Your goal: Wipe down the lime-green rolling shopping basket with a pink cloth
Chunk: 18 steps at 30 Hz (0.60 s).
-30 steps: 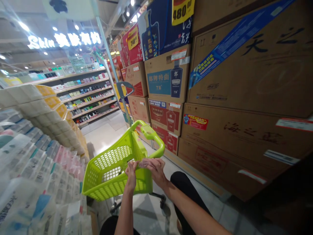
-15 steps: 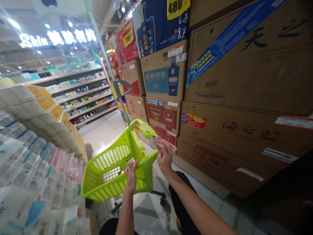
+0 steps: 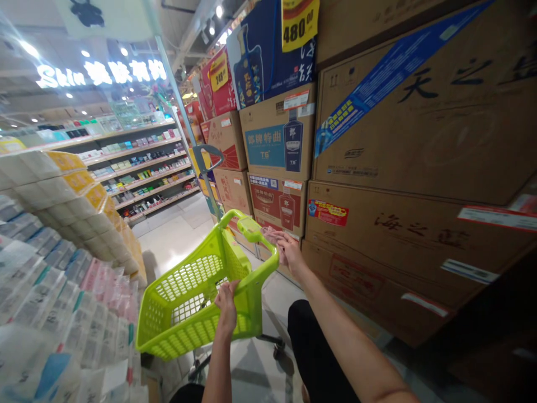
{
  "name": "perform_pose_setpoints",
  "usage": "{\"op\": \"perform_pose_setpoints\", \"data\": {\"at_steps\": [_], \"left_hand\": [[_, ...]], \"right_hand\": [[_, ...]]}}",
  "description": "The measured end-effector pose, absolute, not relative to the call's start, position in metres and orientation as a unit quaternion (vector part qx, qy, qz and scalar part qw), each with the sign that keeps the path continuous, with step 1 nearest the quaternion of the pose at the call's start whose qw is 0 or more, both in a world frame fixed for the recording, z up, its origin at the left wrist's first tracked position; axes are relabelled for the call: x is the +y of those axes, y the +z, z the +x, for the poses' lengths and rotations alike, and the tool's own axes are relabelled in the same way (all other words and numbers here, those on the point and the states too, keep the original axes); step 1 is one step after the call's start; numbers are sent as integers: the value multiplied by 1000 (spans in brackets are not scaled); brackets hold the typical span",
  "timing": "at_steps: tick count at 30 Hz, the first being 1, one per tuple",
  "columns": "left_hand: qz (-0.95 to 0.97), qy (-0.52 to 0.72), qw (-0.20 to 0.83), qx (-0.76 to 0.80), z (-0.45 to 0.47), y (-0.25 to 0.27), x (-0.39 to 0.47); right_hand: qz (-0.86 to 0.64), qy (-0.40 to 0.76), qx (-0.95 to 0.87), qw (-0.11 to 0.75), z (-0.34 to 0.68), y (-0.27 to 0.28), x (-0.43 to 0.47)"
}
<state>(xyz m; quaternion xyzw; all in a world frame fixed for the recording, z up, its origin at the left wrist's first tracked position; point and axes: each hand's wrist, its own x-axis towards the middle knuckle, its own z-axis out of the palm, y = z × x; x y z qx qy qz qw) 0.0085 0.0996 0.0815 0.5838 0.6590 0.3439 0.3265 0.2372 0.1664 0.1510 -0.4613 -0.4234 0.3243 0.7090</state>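
A bright green shopping cart [image 3: 191, 330] with a perforated basket stands in front of me, and I see no goods in its basket. My left hand [image 3: 227, 308] is closed over the near side rim of the cart. My right hand [image 3: 291, 253] is at the outer side of the cart's push handle [image 3: 272, 258], fingers bent together around a small crumpled pinkish cloth [image 3: 272, 233]. Part of that cloth shows past the fingertips, against the handle. The fingers hide the rest of it.
Stacked brown cartons [image 3: 419, 140] rise close on the right. Packs of paper goods [image 3: 75, 291] are piled on the left. A grey pole with a looped grip [image 3: 208, 159] stands behind the cart. Farther back are shelves of small goods [image 3: 155, 168]. My knee [image 3: 312, 341] is beside the cart.
My right hand has shifted with the pinkish cloth to the outer side of the handle, uncovering its corner. My left hand stays on the rim. The view has tilted slightly.
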Motion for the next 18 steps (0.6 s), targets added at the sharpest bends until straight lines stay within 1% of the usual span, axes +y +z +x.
{"op": "perform_pose_setpoints", "data": {"at_steps": [1, 4, 6, 8, 10, 12, 14, 16, 18], "left_hand": [[585, 342, 327, 659, 9, 80, 100], [592, 341, 316, 658, 10, 77, 99], [596, 343, 308, 657, 7, 78, 97], [601, 341, 306, 655, 4, 82, 94], [605, 334, 305, 655, 2, 87, 92], [603, 328, 301, 662, 2, 90, 92], [597, 332, 295, 668, 4, 89, 92], [594, 343, 288, 668, 8, 86, 93], [591, 354, 281, 668, 10, 82, 92]], "right_hand": [[-474, 297, -444, 700, 234, 150, 162], [-535, 93, -522, 658, 210, 129, 133], [-557, 12, -554, 618, 197, 115, 120], [-566, 14, -588, 578, 198, 115, 127], [-565, 85, -614, 545, 213, 127, 157], [-564, 192, -626, 503, 232, 142, 193], [-559, 229, -630, 488, 243, 151, 213], [-562, 184, -635, 497, 237, 149, 205], [-569, 77, -632, 520, 218, 134, 172]]}}
